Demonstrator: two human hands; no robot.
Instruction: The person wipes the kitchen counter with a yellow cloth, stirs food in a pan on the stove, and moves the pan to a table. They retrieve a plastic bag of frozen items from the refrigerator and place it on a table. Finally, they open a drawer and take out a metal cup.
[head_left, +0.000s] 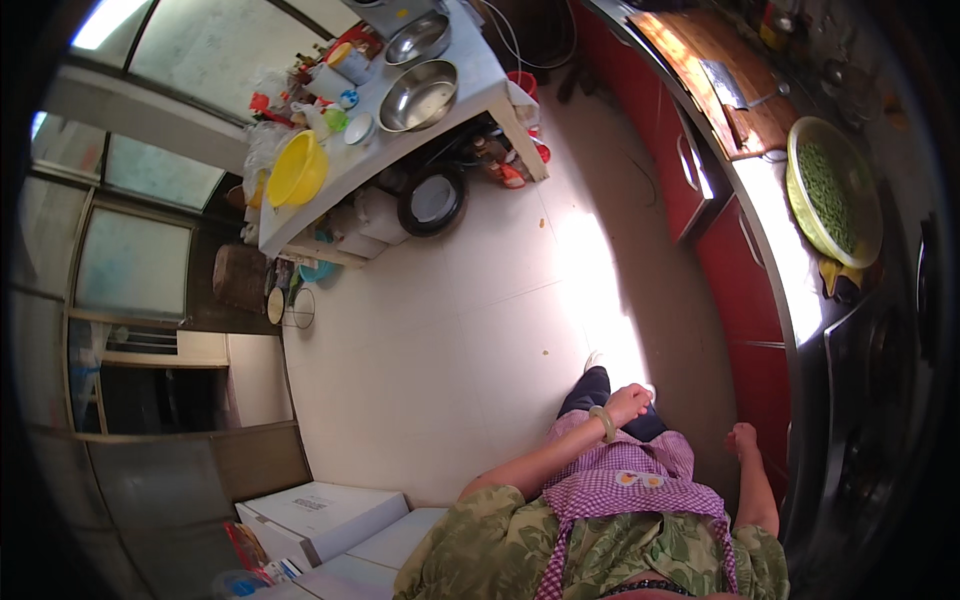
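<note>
My left hand (628, 405), with a pale bangle at the wrist, hangs in front of my checked apron (630, 487); its fingers are curled and nothing shows in them. Beside the red cabinets, my right hand (742, 439) is lowered at my other side, fingers curled, its palm side hidden. On the counter to the right stands a yellow-green basin (795, 202) holding small green pieces of vegetable (825, 195). A cleaver (724, 84) lies on a wooden cutting board (757, 60) farther along the counter.
A table (480, 67) ahead to the left bears two steel basins (420, 97), a yellow plastic basin (298, 169), a small bowl (359, 129) and bags. A black-rimmed pan (431, 202) is under it. Red cabinet doors (731, 277) line the right; a white box (322, 517) is lower left.
</note>
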